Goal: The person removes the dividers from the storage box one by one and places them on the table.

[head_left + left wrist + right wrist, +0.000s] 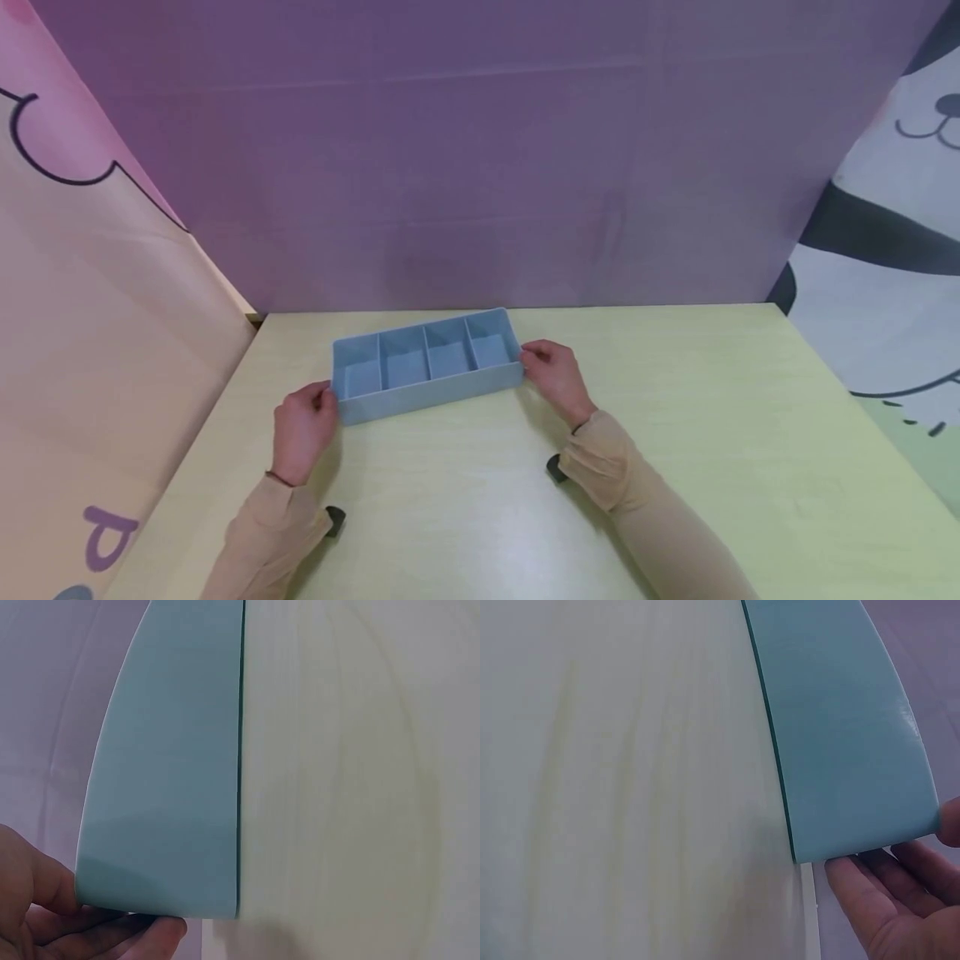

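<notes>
A light blue divided tray (431, 398) with several compartments in a row lies on the table, its right end turned farther back than its left. Nothing shows inside the compartments. My left hand (304, 429) holds its left end. In the left wrist view the thumb of the left hand (45, 907) is at the upper rim and the fingers lie along the end wall. At the opposite end, my right hand (558, 379) grips the tray likewise. The right wrist view has this hand's (907, 907) thumb by the rim and its fingers against the end wall.
The pale wooden table (712, 433) reaches back to a purple cloth wall (480, 167). Printed cloth hangs at the left (90, 333) and right (892, 317). A dark wrist device (335, 522) shows by the left sleeve, another (556, 468) by the right sleeve.
</notes>
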`<state>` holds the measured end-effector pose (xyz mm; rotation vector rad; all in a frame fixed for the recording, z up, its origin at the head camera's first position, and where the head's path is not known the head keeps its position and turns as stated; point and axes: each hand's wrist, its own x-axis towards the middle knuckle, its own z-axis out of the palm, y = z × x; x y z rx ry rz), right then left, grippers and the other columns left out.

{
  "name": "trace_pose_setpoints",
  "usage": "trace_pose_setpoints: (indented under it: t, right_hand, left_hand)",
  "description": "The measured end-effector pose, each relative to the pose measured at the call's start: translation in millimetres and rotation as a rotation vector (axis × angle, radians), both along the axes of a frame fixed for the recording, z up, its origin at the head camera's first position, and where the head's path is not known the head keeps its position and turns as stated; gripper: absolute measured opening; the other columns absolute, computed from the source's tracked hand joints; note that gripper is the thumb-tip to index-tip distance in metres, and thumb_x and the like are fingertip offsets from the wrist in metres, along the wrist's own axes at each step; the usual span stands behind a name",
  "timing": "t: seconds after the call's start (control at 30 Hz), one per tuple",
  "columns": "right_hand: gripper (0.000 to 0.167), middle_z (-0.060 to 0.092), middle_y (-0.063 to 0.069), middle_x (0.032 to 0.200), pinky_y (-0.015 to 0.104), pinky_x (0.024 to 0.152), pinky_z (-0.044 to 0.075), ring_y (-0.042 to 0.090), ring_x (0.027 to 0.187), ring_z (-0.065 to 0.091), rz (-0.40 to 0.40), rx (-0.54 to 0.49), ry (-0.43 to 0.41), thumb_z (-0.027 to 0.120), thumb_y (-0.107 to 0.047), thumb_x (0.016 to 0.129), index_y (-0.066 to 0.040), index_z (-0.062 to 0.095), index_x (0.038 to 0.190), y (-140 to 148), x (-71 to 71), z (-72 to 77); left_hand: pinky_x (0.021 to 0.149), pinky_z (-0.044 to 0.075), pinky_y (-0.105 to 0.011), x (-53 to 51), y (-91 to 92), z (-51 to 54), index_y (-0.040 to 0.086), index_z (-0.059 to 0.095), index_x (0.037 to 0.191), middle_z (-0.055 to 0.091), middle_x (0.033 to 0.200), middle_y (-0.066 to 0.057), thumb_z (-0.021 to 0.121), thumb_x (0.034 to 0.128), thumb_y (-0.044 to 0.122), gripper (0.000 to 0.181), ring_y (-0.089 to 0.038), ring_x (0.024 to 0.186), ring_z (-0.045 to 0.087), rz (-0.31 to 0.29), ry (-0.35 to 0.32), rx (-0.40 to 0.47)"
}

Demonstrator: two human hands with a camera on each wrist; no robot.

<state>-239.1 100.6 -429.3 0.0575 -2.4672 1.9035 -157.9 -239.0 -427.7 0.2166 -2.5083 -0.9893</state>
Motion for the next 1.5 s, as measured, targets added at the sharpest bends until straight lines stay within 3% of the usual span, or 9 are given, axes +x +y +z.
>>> trace_pose_setpoints:
  t: [0.33, 0.97, 1.33, 1.5]
  right_hand:
    - [0.029, 0.064, 0.022, 0.106, 0.033, 0.079, 0.053, 0.026, 0.093, 0.062, -0.020, 0.029, -0.023, 0.056, -0.011, 0.092, 0.010, 0.062, 0.113, 3.5, 0.0, 0.7]
    - [0.028, 0.062, 0.026, 0.108, 0.036, 0.083, 0.052, 0.027, 0.095, 0.061, -0.013, -0.049, -0.023, 0.055, -0.007, 0.094, 0.013, 0.060, 0.113, 10.7, 1.3, -0.5]
    - [0.029, 0.062, 0.027, 0.105, 0.035, 0.081, 0.053, 0.023, 0.090, 0.061, -0.027, -0.058, 0.004, 0.056, -0.007, 0.093, 0.014, 0.060, 0.111, 14.9, 1.9, -2.0]
    - [0.029, 0.063, 0.025, 0.105, 0.034, 0.080, 0.053, 0.025, 0.092, 0.061, -0.036, -0.044, 0.002, 0.056, -0.008, 0.093, 0.013, 0.061, 0.111, 18.7, 1.8, -3.2]
  left_hand:
    - [0.057, 0.040, -0.032, -3.2, 4.1, 0.6, -0.009, 0.069, 0.104, 0.068, 0.081, -0.021, 0.049, 0.0908, 0.005, 0.028, -0.027, 0.065, 0.056, -0.008, 0.001, -0.002]
    - [0.059, 0.041, -0.034, -7.6, 10.1, 2.0, -0.009, 0.069, 0.105, 0.068, 0.083, -0.022, 0.048, 0.0913, 0.005, 0.028, -0.031, 0.068, 0.058, -0.024, -0.008, -0.001]
    - [0.053, 0.038, -0.031, -9.7, 12.7, 0.8, -0.008, 0.070, 0.104, 0.061, 0.063, -0.012, 0.048, 0.0907, 0.004, 0.028, -0.020, 0.054, 0.049, -0.045, 0.009, -0.010]
    - [0.057, 0.041, -0.033, -10.2, 16.4, 2.2, -0.009, 0.069, 0.105, 0.066, 0.074, -0.019, 0.048, 0.0915, 0.005, 0.029, -0.026, 0.062, 0.056, -0.057, 0.002, -0.001]
